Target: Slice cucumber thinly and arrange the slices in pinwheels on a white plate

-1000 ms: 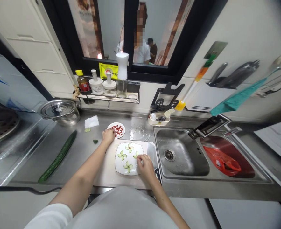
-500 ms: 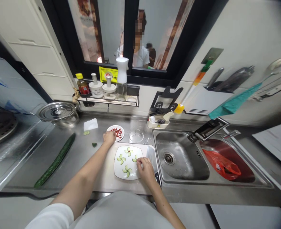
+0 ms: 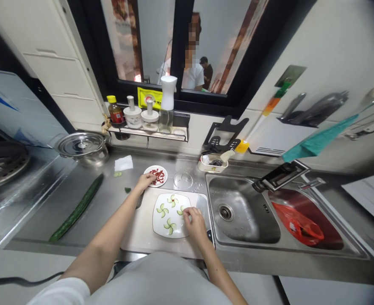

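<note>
My left hand (image 3: 145, 181) reaches over the left rim of a small white plate (image 3: 165, 180) that holds chopped red pieces (image 3: 158, 174). Its fingertips are pinched together at those pieces; whatever is between them is hidden. At the right side of a larger white plate (image 3: 156, 226), my right hand (image 3: 194, 221) is curled in a pinch beside a pinwheel of cucumber slices (image 3: 180, 210), partly covering it. I cannot make out anything in that pinch. Other cucumber pinwheels (image 3: 170, 226) lie on this plate, and the top one (image 3: 173, 200) has a red centre. A cutting board (image 3: 136, 241) supports the plate.
A whole cucumber (image 3: 78, 208) lies left, near a lidded steel pot (image 3: 90, 150) and white tissue (image 3: 123, 163). A knife blade (image 3: 202, 207) rests on the board's right side. Rightward is a double sink (image 3: 247, 212) with a red plastic bag (image 3: 297, 224). People (image 3: 193, 78) show in the window.
The view has shifted slightly. My left hand has drawn back a little toward the small plate's left rim, leaving more red pieces visible. My right hand stays by the same pinwheel.
</note>
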A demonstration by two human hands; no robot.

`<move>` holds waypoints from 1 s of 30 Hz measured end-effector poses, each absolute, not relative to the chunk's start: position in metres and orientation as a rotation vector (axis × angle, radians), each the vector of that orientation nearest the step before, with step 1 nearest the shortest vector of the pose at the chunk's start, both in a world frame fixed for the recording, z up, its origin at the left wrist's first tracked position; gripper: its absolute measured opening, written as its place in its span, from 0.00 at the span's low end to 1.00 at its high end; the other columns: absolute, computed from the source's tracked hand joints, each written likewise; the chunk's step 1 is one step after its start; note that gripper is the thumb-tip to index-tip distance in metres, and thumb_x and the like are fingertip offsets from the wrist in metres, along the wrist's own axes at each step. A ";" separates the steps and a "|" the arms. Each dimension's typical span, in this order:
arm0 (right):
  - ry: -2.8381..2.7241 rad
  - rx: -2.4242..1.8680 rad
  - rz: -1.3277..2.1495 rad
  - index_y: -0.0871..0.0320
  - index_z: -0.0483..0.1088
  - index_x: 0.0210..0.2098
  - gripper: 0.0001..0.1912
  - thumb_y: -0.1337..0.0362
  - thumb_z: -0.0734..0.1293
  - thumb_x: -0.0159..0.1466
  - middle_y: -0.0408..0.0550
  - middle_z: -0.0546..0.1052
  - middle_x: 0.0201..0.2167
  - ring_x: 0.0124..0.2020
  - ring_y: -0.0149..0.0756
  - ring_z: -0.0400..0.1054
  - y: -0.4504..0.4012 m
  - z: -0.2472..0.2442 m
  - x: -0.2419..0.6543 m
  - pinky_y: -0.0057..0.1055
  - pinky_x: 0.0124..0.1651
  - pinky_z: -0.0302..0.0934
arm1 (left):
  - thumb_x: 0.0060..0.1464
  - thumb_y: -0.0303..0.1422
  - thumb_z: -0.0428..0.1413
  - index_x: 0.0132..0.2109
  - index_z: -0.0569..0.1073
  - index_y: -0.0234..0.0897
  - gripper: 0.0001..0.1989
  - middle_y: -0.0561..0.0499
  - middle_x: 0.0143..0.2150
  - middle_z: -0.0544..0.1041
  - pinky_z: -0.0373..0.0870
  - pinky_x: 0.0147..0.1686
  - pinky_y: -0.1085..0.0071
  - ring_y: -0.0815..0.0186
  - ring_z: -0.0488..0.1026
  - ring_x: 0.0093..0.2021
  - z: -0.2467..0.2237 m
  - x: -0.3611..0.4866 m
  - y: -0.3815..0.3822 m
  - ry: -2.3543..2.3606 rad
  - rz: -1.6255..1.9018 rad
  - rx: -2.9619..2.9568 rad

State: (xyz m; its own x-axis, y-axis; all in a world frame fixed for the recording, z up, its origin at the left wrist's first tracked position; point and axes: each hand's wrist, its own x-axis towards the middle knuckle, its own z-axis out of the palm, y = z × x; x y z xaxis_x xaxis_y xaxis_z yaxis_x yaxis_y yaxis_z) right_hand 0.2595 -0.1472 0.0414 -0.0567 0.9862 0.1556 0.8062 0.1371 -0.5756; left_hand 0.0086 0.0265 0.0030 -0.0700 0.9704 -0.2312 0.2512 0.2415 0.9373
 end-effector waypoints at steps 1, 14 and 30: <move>-1.914 -1.718 0.460 0.56 0.70 0.32 0.13 0.65 0.55 0.65 0.48 0.74 0.32 0.37 0.36 0.64 -0.147 0.041 0.259 0.29 0.41 0.56 | 0.45 0.48 0.59 0.39 0.78 0.31 0.23 0.45 0.31 0.80 0.70 0.37 0.69 0.61 0.75 0.35 0.003 0.008 0.026 1.493 0.931 1.165; -1.901 -1.729 0.514 0.57 0.70 0.33 0.13 0.64 0.55 0.65 0.50 0.73 0.33 0.38 0.38 0.64 -0.151 0.041 0.262 0.31 0.43 0.56 | 0.47 0.44 0.57 0.33 0.78 0.33 0.17 0.48 0.31 0.79 0.66 0.34 0.72 0.63 0.73 0.34 -0.008 -0.023 0.022 1.769 0.793 1.319; -1.909 -1.716 0.488 0.57 0.71 0.33 0.14 0.62 0.56 0.65 0.49 0.74 0.33 0.37 0.38 0.64 -0.150 0.040 0.263 0.30 0.41 0.55 | 0.52 0.35 0.54 0.42 0.77 0.37 0.12 0.48 0.40 0.80 0.64 0.37 0.74 0.64 0.74 0.40 -0.007 -0.036 0.033 1.989 0.481 1.621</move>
State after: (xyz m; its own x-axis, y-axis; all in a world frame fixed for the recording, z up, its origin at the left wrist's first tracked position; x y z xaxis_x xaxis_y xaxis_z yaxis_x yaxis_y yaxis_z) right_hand 0.2633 -0.1503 0.0401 -0.0600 0.9883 0.1401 0.8000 0.1315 -0.5854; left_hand -0.0357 0.0334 -0.0074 -0.1440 0.9743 -0.1730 0.7878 0.2187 0.5758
